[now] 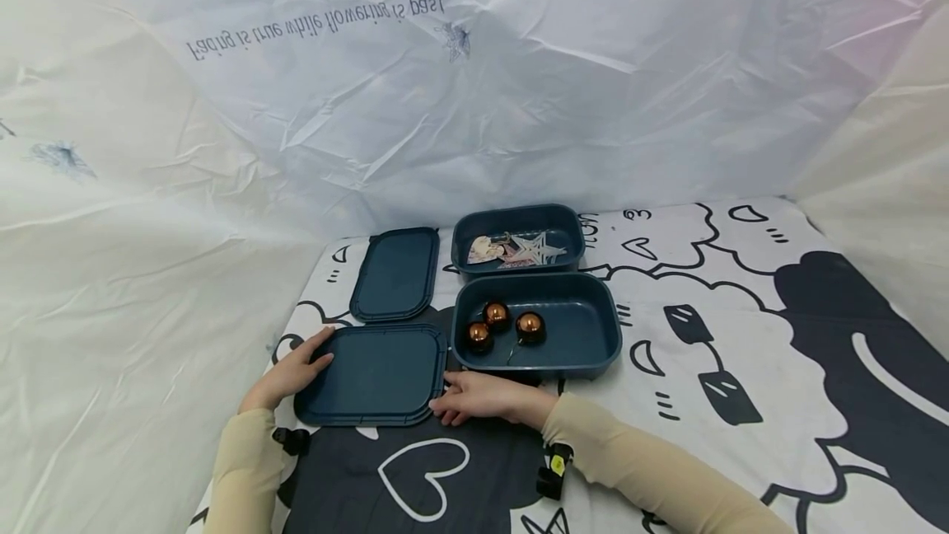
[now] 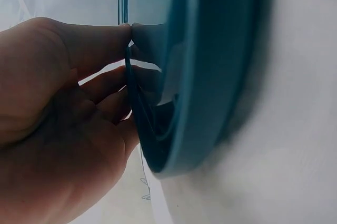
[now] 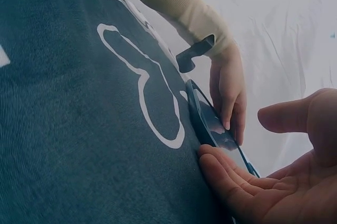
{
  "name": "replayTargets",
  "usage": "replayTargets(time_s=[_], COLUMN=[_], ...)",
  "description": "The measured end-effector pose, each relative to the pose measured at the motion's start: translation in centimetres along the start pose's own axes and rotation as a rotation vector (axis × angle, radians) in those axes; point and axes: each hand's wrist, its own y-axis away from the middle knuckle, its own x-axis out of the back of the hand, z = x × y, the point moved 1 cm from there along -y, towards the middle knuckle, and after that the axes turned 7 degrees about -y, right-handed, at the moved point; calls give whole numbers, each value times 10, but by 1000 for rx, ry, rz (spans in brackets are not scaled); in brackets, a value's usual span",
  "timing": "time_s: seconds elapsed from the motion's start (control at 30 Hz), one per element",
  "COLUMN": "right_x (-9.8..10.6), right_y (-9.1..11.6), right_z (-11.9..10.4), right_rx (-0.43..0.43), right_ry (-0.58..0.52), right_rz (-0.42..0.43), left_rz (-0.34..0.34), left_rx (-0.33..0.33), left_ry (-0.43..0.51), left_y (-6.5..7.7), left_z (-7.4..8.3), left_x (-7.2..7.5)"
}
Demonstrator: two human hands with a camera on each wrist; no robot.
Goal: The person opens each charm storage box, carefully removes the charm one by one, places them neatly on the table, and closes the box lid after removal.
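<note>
Near lid [image 1: 381,373] flat by desk's [image 1: 741,295] left edge, long axis left-right, left hand [image 1: 292,369] fingertips touching left end, right hand [image 1: 482,395] thumb-spread at right end.

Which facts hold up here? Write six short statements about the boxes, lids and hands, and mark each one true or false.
1. A pale star lies in the farther box. True.
2. The brown balls lie beside that star. False: they are in the nearer box.
3. The left hand touches the nearer lid. True.
4. The right hand is inside the nearer box. False: it is at the nearer lid's right edge.
5. The farther lid lies to the left of the farther box. True.
6. Both boxes are covered. False: both are open.
</note>
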Motion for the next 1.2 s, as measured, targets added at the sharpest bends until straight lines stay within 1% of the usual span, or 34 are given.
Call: replayTargets(time_s=[0.13,0.37,0.5,0.6,0.7,0.8,0.87,0.97,1.07,1.2], right_x=[0,-1,-1,0,2,8,13,24,35,51], right_y=[0,3,7,11,19,29,36,47,58,76], right_z=[0,-2,-9,-18,-33,-49,-59,-73,-87,-101], right_rx=[0,-1,10,42,87,141,175,239,309,399], right_ry=[-5,18,56,88,95,73,59,52,72,145], right_rz=[-2,2,9,-1,-35,-75,-77,-47,11,114], left_rz=[7,12,23,46,94,155,187,228,265,326], left_rx=[1,-7,-8,0,17,21,15,-21,-96,-201], left_ry=[-1,6,-24,-60,-63,-56,-49,-37,-16,-6], left_y=[0,0,0,0,-1,-6,-11,-15,-18,-20], left_z=[0,0,2,9,19,33,44,65,85,108], left_x=[-1,-2,-1,5,14,21,24,28,30,32])
